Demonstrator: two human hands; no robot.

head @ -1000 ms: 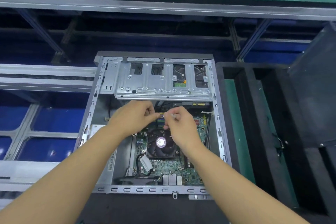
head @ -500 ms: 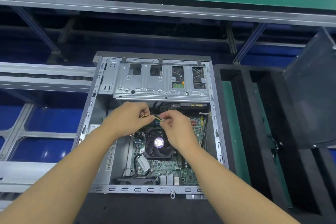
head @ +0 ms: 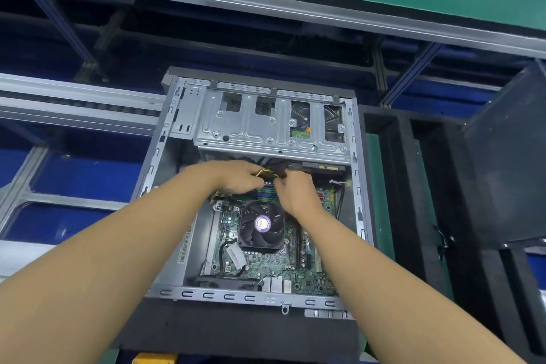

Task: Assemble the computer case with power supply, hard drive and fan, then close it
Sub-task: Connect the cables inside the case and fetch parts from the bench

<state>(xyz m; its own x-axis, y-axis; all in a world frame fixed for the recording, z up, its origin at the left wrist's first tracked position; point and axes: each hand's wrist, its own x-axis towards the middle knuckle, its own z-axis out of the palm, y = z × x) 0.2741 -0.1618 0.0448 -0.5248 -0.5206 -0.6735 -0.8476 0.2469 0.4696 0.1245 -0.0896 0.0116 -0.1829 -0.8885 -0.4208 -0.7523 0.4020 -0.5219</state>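
Both hands meet inside the computer case (head: 245,294), just below the drive cage (head: 271,127) and beyond the cooler fan (head: 261,223). Your left hand (head: 236,179) curls its fingers round the yellow-and-black wire bundle (head: 267,172). Your right hand (head: 295,193) pinches the same bundle at its end. The plug itself is hidden between your fingers, so its orientation cannot be confirmed.

The case lies open on its side, with the motherboard (head: 266,263) exposed. A drive (head: 322,167) sits under the lower edge of the cage, just beyond your right hand. A dark side panel (head: 508,162) stands well apart at the right, so the case is not yet closed.

The step in hand appears to be connecting a power lead.

Cautions:
- Do not force the plug. A reversed or skewed plug can bend pins or crack the socket.
- Keep slack wire away from the cooler fan. A loop lying on the blades would likely stall it.
- Mind the sheet-metal edge of the cage. It sits close above your knuckles and can cut skin or chafe wire insulation.
- Avoid pulling on the wires alone, as this can strain the crimps.
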